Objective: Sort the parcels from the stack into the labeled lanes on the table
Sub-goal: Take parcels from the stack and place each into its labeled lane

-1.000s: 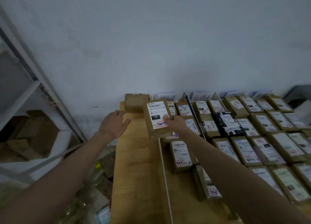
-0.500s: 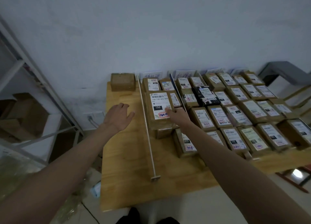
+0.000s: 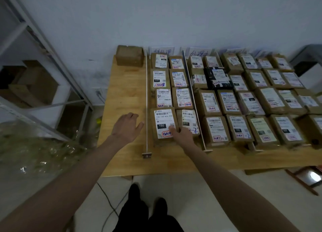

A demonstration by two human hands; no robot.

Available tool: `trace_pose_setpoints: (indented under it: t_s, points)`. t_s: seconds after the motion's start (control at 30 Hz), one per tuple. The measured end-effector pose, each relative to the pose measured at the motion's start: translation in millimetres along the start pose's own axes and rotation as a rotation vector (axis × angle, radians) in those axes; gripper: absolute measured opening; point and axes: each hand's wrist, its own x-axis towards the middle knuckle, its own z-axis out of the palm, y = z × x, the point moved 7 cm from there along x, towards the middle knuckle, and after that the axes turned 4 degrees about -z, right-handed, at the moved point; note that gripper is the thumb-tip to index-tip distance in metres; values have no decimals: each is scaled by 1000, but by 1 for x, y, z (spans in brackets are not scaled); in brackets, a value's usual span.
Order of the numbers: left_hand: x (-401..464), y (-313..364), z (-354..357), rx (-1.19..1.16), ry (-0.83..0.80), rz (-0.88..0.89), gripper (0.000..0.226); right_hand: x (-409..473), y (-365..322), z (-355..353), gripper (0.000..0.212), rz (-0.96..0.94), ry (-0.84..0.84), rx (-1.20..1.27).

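Wooden table (image 3: 125, 92) carries the parcel (image 3: 164, 125) marked 150, its near corner pinched by the outstretched right hand (image 3: 182, 134), while the left hand (image 3: 126, 127) hovers flat, fingers spread, holding nothing.

Cardboard parcels (image 3: 163, 126), paper labels; wood table (image 3: 125, 92).

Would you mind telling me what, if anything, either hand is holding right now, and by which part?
The right hand rests on the near right corner of the parcel marked 150, lying in its lane; no closed grip shows. The left hand is open, holding nothing.
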Motion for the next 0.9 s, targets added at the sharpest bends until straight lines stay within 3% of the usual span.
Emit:
trace_pose_setpoints:
  t_s: [0.2, 0.57, 0.73, 0.83, 0.9]
  points:
    - [-4, -4, 25, 10, -27, -28, 53, 22, 23, 23, 42, 49, -5, 9]
    - [11, -9, 49, -40, -68, -19, 50, 59, 35, 46, 43, 91, -21, -232]
    - [17, 6, 55, -46, -40, 36, 44, 63, 30, 50, 33, 55, -48, -335]
    - [19, 22, 65, -74, -38, 59, 53, 59, 26, 39, 30, 54, 21, -278]
    - [19, 34, 74, -130, -57, 63, 67, 56, 17, 24, 28, -44, 95, -289]
